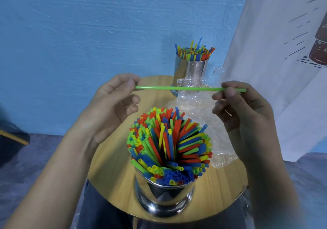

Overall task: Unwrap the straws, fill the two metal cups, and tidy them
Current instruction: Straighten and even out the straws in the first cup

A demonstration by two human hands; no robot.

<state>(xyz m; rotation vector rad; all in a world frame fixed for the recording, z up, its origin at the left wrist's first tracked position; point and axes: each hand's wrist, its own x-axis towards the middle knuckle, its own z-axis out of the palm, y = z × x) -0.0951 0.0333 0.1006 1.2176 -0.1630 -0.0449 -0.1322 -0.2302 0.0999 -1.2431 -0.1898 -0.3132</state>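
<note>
- My left hand point(113, 103) and right hand point(244, 112) are held apart above the counter point(113, 175), with one green straw point(177, 88) stretched level between them.
- My left hand pinches the left tip of the green straw at its fingertips; the other fingers are loosely curled and hold nothing.
- My right hand pinches the green straw close to its right end, and a short piece pokes out past my fingers.
- The green straw is in the air, touching neither cup. It crosses in front of the far cup point(191, 69) and above the plastic wrap point(198, 108).
- The near cup point(164, 198) stands upright at the counter's front edge, right below my hands. It is packed with red, blue, yellow and green straws point(168, 140) that fan outward over its rim.
- The far cup stands upright at the back edge of the counter, also full of coloured straws point(194, 51); a few stick up higher than the rest.
- The clear plastic wrap lies crumpled on the right side of the counter, between the two cups. It reaches the base of the far cup and hangs toward the right edge.
- The counter is a round wooden top.
- Behind it is a blue wall point(70, 34), and a white cloth point(283, 51) with a dark printed drawing hangs on the right.
</note>
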